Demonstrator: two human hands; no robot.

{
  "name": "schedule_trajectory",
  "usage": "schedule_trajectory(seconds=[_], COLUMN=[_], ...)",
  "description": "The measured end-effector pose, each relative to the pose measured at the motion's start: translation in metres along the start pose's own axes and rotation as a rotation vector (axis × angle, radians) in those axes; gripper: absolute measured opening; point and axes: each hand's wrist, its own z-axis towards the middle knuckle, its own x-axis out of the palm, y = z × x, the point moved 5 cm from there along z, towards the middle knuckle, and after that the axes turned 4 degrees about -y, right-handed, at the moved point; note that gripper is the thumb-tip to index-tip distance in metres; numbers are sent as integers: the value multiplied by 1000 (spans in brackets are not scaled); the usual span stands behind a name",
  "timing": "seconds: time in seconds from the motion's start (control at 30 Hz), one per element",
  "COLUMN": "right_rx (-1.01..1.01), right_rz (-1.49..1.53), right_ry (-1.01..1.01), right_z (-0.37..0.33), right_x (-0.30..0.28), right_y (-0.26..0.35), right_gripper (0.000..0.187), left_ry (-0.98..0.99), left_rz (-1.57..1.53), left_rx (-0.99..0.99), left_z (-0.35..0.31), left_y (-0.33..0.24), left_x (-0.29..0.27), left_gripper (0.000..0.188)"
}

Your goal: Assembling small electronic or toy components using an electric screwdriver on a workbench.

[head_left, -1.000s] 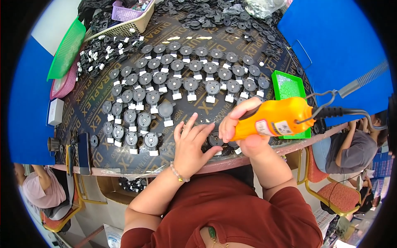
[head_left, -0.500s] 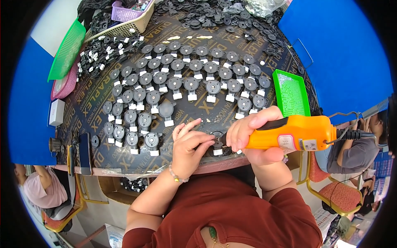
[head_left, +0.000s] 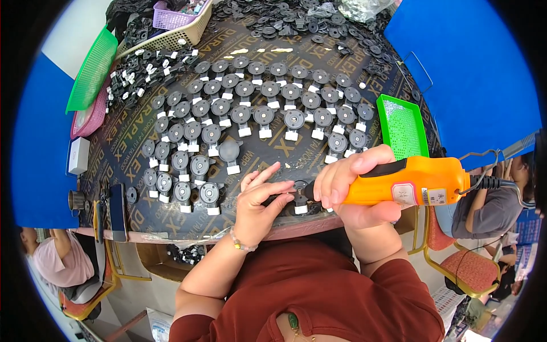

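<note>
My right hand [head_left: 356, 185] is wrapped round an orange electric screwdriver [head_left: 419, 181] with a black cable. Its dark tip end points left, onto a small black round part [head_left: 300, 196] with a white connector, near the table's front edge. At that part's left side, the thumb and index finger of my left hand [head_left: 259, 199] pinch its rim, while the other fingers stretch out. The tip's exact contact with the part is hidden. Beyond my hands stand rows of similar black round parts [head_left: 264, 115] with white connectors.
A green tray [head_left: 424, 128] holds small shiny pieces at the right. Loose black discs [head_left: 273, 20] heap at the back. A pile of white-tipped parts [head_left: 139, 77], a beige basket [head_left: 199, 31] and a green basket [head_left: 91, 74] lie back left. A phone [head_left: 117, 211] rests front left.
My right hand and the screwdriver have shifted slightly to the right, and the screwdriver has turned a little. My left hand stays at the black part, nearly unmoved.
</note>
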Motion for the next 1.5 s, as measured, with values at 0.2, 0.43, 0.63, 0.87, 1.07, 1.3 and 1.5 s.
schedule_trajectory(seconds=[0.2,0.43,0.63,0.87,1.07,1.3,1.5], right_rx=[2,140,197,284,305,-166,-159], right_rz=[-7,-135,-133,-42,-47,-548,-746], right_ry=[12,-88,-57,-7,-83,-345,-526], right_z=[0,-3,-7,-8,-11,14,5], right_x=[0,-13,-15,-6,-14,-90,-177], right_y=[-1,-12,-24,-33,-32,76,93], right_gripper=[68,66,62,53,58,59,41], left_ry=[21,39,115,104,80,59,109], left_rz=[44,340,433,455,454,490,515], left_rx=[26,53,77,132,147,153,156], left_z=[-1,4,4,5,6,2,4], left_y=[0,-12,-10,-12,-19,-20,-23], left_x=[1,9,16,18,18,21,26], left_gripper=[29,60,49,42,42,47,48])
